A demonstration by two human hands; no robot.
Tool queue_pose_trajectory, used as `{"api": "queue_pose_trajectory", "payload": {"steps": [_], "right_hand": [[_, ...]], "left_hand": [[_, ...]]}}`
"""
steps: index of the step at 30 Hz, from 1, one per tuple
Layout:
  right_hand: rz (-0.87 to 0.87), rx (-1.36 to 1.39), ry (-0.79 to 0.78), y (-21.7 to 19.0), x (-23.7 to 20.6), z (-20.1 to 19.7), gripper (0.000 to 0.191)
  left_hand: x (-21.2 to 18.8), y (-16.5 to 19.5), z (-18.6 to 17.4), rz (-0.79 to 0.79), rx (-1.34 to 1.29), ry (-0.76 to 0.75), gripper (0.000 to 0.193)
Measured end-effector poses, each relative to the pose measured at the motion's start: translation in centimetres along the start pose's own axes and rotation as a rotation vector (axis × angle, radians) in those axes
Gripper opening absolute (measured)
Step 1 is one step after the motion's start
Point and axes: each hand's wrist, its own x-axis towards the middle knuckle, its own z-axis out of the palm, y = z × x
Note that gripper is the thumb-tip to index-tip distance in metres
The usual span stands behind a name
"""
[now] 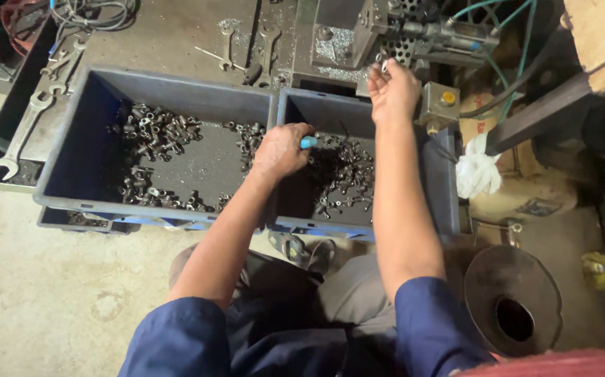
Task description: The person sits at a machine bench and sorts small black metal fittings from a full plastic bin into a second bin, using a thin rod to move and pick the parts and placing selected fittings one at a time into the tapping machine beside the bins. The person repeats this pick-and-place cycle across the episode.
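My left hand (281, 150) rests over the wall between two dark blue crates, its fingers closed around a blue-handled tool (308, 142). The left crate (72, 126) holds scattered small metal fittings (152, 132). More fittings (348, 174) lie in the right crate (449, 188). My right hand (392, 87) is raised at the machine (414, 31) behind the right crate and pinches a small metal part (384, 66) at its fingertips.
Several spanners (26, 126) lie on the steel bench left of the crates, and more (246, 49) behind them. A white rag (477, 171) hangs at the right. A dark metal disc with a hole (512, 300) stands by my right knee. Green hoses (519, 42) run from the machine.
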Motion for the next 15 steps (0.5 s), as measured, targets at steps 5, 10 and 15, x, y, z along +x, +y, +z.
{"api": "queue_pose_trajectory", "payload": {"steps": [5,10,15], "right_hand": [[0.119,0.054,0.023,-1.0,4.6,2.8,0.011],[-0.013,0.253,0.053,0.2,4.1,0.2,0.014],[-0.183,0.025,0.025,2.2,1.0,-3.2,0.015]], "left_hand": [[0.6,-0.8,-0.2,-0.002,0.025,-0.013,0.035],[0.8,-0.6,-0.4,-0.018,0.018,0.015,0.039],[0.6,-0.7,-0.1,-0.045,0.028,-0.032,0.039]]}}
